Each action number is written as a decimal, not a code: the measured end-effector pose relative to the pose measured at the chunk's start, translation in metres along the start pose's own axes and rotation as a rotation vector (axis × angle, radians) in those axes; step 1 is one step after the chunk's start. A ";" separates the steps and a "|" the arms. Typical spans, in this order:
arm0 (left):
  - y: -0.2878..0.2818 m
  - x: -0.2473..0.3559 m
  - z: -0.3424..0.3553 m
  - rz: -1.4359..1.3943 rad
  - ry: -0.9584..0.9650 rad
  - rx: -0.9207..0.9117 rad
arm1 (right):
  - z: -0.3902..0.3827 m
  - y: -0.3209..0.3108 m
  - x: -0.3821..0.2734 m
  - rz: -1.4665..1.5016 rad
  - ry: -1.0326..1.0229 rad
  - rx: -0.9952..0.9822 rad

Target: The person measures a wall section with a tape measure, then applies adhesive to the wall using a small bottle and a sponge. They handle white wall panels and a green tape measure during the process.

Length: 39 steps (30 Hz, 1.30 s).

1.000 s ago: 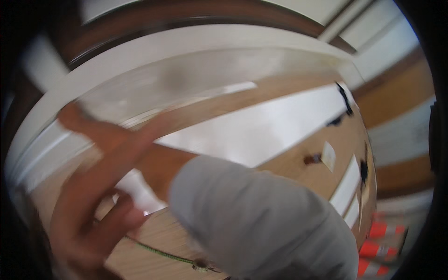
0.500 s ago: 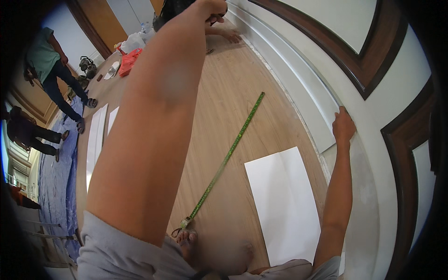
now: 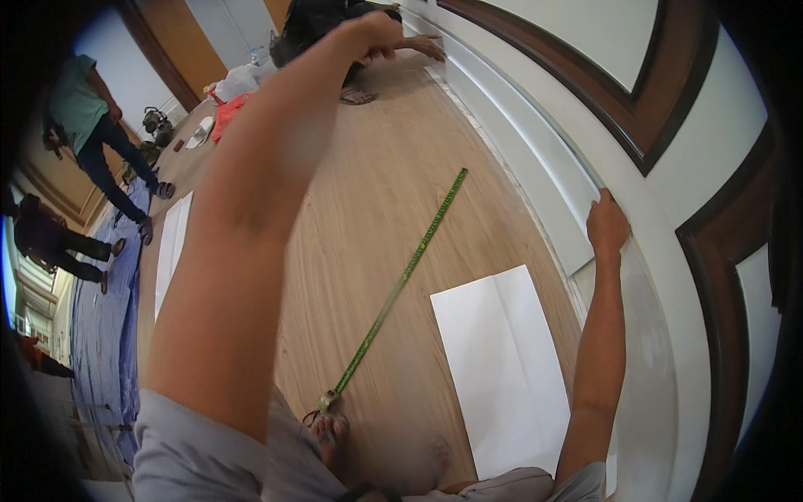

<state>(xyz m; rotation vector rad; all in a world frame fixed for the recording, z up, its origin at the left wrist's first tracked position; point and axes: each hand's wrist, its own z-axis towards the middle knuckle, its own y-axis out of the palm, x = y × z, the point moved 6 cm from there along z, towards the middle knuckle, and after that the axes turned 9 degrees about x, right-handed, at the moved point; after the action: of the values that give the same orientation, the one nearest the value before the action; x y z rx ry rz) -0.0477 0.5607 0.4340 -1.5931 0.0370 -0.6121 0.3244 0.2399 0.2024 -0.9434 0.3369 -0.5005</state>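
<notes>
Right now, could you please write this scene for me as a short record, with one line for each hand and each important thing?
right hand: at the near upper corner of the long white strip
left hand: stretched far forward; grip unclear
strip: along the foot of the wall
co-worker's hand: near the strip's far end
tape measure: on the wooden floor, green blade pulled out
white rectangular piece: flat on the floor, left of the right forearm

Left forearm (image 3: 251, 209): shifted leftward. Sandalled foot (image 3: 358, 97): more exposed. Co-worker's hand (image 3: 425, 45): raised from floor toward white board (image 3: 523, 146).
</notes>
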 end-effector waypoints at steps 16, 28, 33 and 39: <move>-0.040 0.010 -0.159 -0.225 0.045 0.126 | 0.002 -0.001 0.004 -0.095 0.052 -0.110; -0.005 -0.329 -0.620 -0.305 -0.763 0.390 | 0.005 -0.003 0.003 -0.019 0.056 -0.095; 0.037 -0.404 -0.918 -0.250 -1.322 0.562 | 0.000 -0.007 0.000 -0.050 0.097 -0.093; 0.122 -0.368 -1.128 -0.300 -1.746 0.457 | -0.007 -0.014 -0.011 0.017 0.107 -0.047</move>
<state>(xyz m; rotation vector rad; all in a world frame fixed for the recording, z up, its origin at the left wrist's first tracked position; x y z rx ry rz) -0.7743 -0.3493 0.1762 -1.2128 -1.5168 0.6687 0.3083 0.2339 0.2112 -0.9602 0.4542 -0.5309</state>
